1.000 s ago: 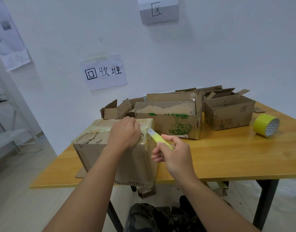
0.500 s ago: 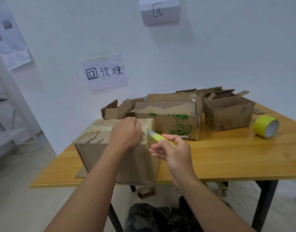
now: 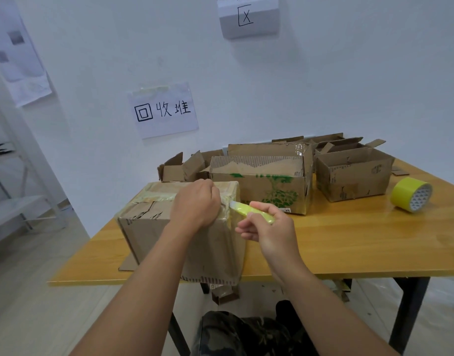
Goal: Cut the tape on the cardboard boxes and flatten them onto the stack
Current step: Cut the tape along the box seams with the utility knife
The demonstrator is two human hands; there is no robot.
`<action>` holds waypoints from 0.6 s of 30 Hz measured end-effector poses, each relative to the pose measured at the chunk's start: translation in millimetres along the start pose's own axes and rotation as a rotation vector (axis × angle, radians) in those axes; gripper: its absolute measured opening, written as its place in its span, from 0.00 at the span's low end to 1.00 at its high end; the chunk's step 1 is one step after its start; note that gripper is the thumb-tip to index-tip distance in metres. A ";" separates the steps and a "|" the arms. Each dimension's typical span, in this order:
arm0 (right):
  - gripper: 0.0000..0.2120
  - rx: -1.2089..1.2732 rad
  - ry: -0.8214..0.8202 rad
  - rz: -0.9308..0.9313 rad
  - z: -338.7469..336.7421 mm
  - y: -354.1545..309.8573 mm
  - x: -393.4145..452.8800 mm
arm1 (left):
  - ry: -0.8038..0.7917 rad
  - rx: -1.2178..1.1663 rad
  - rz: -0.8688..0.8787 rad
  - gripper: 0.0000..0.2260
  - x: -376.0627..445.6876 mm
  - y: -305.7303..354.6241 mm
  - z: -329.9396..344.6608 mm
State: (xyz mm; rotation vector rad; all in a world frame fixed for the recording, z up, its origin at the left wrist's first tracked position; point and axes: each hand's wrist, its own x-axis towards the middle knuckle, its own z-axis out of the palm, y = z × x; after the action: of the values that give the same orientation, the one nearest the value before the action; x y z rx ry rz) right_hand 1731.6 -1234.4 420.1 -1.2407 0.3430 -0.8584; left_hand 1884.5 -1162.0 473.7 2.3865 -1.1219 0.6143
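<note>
The right hand (image 3: 268, 228) grips a yellow cutter (image 3: 251, 211), its blade tip hidden behind the left hand (image 3: 195, 202), which grips the top edge of the taped box (image 3: 154, 227) at centre frame. Open boxes (image 3: 262, 183) and a tape roll (image 3: 411, 194) sit behind on the tabletop (image 3: 362, 242).

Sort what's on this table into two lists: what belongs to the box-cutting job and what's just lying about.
In the job:
taped box, held by the left hand
yellow knife in the right hand
open boxes behind it

Lying about:
yellow tape roll
wall sign
</note>
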 end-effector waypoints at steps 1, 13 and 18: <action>0.10 0.035 -0.002 0.030 -1.3 -3.1 5.3 | -0.003 -0.002 0.000 0.13 0.2 -0.3 0.2; 0.05 0.004 0.072 0.014 -10.1 -18.4 45.5 | 0.002 -0.044 -0.004 0.13 -0.4 -2.6 0.7; 0.06 0.016 0.152 -0.084 -24.5 -22.0 39.1 | 0.009 -0.078 -0.013 0.13 -1.2 -0.3 -1.3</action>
State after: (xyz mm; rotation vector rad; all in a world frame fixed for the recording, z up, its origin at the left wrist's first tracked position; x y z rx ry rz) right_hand 1732.6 -1281.1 440.8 -1.1851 0.4069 -1.0288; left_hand 1883.8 -1160.3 474.1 2.3208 -1.1050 0.5659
